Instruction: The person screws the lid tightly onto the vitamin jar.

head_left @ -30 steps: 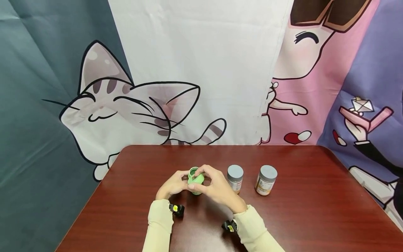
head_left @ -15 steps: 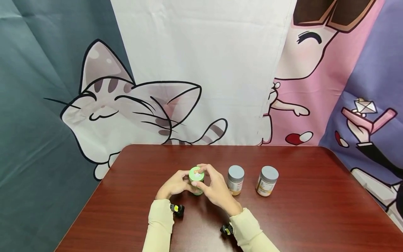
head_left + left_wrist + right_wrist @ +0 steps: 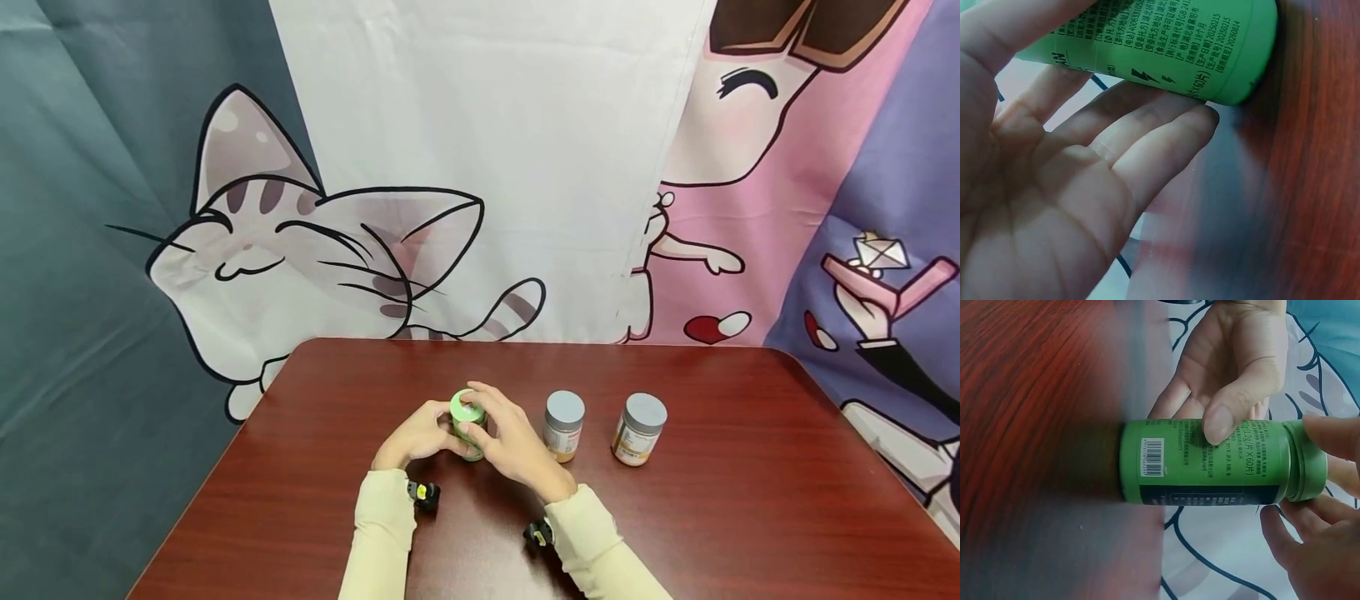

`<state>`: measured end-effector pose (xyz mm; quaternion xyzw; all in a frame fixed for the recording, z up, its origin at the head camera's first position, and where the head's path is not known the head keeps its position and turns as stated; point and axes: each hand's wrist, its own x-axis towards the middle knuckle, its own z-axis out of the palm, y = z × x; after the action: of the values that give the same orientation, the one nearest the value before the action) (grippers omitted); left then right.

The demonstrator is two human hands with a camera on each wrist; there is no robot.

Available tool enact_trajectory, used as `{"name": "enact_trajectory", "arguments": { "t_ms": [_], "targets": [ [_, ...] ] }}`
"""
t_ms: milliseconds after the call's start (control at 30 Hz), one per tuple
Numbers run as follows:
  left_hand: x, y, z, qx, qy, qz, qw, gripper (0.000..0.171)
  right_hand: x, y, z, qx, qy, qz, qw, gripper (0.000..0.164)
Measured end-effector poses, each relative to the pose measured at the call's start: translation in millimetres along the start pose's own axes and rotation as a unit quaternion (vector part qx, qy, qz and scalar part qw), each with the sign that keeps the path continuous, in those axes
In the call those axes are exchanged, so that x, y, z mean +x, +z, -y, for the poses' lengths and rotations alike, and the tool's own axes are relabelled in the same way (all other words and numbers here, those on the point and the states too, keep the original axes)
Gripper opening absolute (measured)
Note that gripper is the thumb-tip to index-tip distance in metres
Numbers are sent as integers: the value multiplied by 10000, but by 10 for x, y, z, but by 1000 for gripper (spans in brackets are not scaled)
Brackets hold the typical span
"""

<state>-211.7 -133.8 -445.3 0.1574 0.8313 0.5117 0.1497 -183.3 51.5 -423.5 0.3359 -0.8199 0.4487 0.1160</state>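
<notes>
Head view: your left grip (image 3: pixel 416 436) is closed round the body of the green bottle (image 3: pixel 476 455), and your right grip (image 3: pixel 513 437) has the green cap (image 3: pixel 457 408) from above. A second ago the cap was tilted off the open mouth; half a second ago it was on. It's on now too, with your right fingers covering more of its top. Bottle upright between both grips, base down at the red-brown tabletop (image 3: pixel 750 508). Nearer grey-lidded jar (image 3: pixel 564 427) sits just beside your right grip, farther grey-lidded jar (image 3: pixel 639 429) beyond it to the right, both unmoved; their print is too small to read.

Left wrist view: bottle crosses in front of your left grip, fingers along its far side. Label (image 3: pixel 1175 47) is small Chinese print: 18个月, production date 20250215, batch 20250215, then 20260814; also lightning bolts (image 3: pixel 1144 77) and "×60片" close to the base.

Right wrist view: your right grip pinches the cap, thumb one side, fingers the other; can't tell how tight it is. Your left thumb (image 3: pixel 1221 422) presses the body. Readable: "1.2g/片×60片" near the cap. Barcode (image 3: pixel 1152 457) at the end away from your right grip; black band (image 3: pixel 1210 495) below, pale characters illegible.
</notes>
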Motion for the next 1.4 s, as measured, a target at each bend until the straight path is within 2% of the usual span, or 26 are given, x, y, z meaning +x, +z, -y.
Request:
{"name": "enact_trajectory", "arguments": {
  "t_ms": [300,567,767,900,1033,1233,1400],
  "targets": [
    [-10,-16,-6,-61,48,87,9999,46,10,29,-27,278,52,-168,9995,35],
    [-1,14,22,-201,-40,90,9998,46,4,87,-13,322,693,-722,9945,43],
    [-7,2,2,-329,-33,100,9994,45,4,110,-20,359,786,-815,9929,50],
    [-1,1,-4,-353,-37,87,9993,45,-3,124,0,237,888,-966,9911,55],
    [-12,9,-11,-189,-16,33,9998,43,-16,153,36,-4,1048,-1091,9885,58],
    [-100,-27,-180,-84,46,8,10000,36,-1,182,76,-26,1199,-1173,9858,64],
    [-159,-44,-306,12,89,81,9999,36,-5,158,43,514,1177,-999,9867,76]
  ]
}}
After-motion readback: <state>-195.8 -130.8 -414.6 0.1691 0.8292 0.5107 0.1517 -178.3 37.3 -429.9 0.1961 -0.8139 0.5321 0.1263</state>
